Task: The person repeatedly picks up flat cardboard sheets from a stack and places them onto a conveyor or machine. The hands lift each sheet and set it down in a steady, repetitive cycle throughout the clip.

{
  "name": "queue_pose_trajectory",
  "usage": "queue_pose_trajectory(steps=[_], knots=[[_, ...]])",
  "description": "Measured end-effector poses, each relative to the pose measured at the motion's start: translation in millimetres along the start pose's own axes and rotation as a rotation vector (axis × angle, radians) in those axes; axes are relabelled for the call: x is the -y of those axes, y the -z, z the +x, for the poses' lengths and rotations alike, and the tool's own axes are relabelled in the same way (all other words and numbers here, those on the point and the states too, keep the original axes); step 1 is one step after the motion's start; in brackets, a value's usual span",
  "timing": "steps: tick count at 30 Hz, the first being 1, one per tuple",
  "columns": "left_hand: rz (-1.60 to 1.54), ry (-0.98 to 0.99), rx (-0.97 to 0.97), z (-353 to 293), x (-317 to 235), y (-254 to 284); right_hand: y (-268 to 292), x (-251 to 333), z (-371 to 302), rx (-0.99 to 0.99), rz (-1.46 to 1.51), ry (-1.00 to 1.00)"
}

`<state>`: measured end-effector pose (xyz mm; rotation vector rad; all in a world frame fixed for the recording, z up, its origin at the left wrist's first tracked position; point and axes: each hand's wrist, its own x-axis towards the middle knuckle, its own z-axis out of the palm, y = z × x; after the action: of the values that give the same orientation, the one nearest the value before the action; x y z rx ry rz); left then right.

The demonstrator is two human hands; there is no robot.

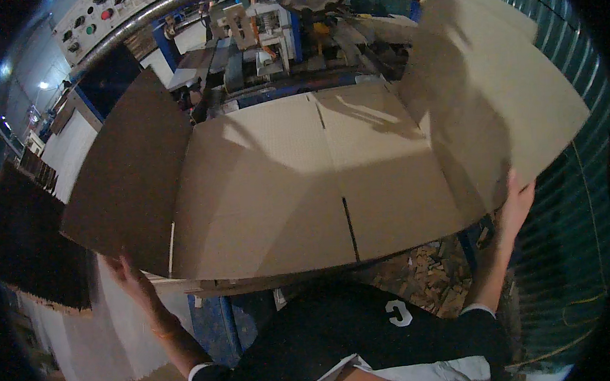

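Observation:
A large slotted cardboard sheet (264, 192) spreads across the middle in front of me, with its left and right end panels bent upward. Dark slots are cut into its near and far edges. My left hand (130, 274) grips the near lower edge of the shaded left panel, its fingers partly hidden behind the board. At the opposite end, my right hand (519, 198) holds the near edge of the brightly lit right panel, the fingers partly out of sight behind it. The sheet's far edge lies close to a machine (268, 46).
A control panel (90, 28) with coloured buttons is at the upper left, beside a metal pipe (131, 31). Stacked dark cardboard (38, 236) stands at the left. Cardboard scraps (428, 273) litter the floor under the sheet. A green corrugated wall (559, 247) runs along the right.

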<state>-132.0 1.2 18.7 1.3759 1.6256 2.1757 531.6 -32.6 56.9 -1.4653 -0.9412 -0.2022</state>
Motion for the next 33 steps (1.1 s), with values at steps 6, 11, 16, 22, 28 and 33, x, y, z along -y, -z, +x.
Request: queue_pose_trajectory(steps=[6, 11, 16, 22, 28, 33], knots=[[0.154, -0.25, 0.645, -82.8, -15.9, -40.4, -34.2, 24.7, -118.8, 1.041, -0.313, 0.855], [0.555, -0.626, 1.186, -90.0, -44.3, -97.5, -60.6, 11.5, -112.9, 1.169, -0.295, 0.911], [0.664, -0.671, 1.273, -80.4, -37.4, -113.4, -87.1, 1.4, -95.6, 1.221, -0.262, 0.95], [0.663, -0.607, 1.252, -66.3, -31.6, -122.7, -121.6, -18.2, -66.6, 1.306, -0.18, 0.724], [0.918, -0.356, 1.362, -32.4, -30.7, -119.3, -166.2, -90.7, 9.0, 0.791, -0.413, 0.04], [0.728, -0.392, 1.345, -22.0, -8.7, -128.8, -224.4, -168.7, 72.0, 0.692, -0.329, -0.355]])
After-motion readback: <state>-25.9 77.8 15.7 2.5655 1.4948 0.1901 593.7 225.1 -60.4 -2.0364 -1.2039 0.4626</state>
